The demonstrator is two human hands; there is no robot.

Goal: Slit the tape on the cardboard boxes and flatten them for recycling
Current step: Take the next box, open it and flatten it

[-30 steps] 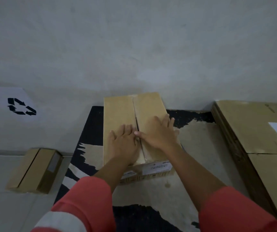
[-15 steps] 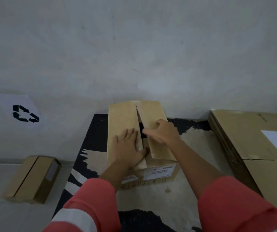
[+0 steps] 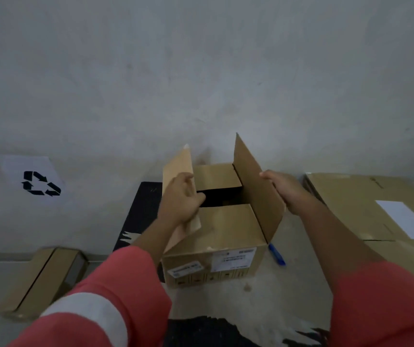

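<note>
grey wall (image 3: pixel 200 71) behind; recycling sign (image 3: pixel 41 183) at left. a black-and-beige mat (image 3: pixel 145 204) carries the box (image 3: pixel 216 259), centred, top flaps raised. small box (image 3: pixel 43 279) sits left, flat cardboard (image 3: pixel 358 204) right. a blue tool (image 3: pixel 277 254), possibly a cutter, lies by the box's right corner. left hand (image 3: pixel 179 199) grips the left flap (image 3: pixel 178 161), fingers curled round its edge; right hand (image 3: pixel 286 191) grips the right flap (image 3: pixel 253 186), thumb on its edge.

Passable at centre between raised flaps (image 3: pixel 256 194); blocked right by flat carton (image 3: pixel 356 204), lower left by small box (image 3: pixel 38 279).
</note>
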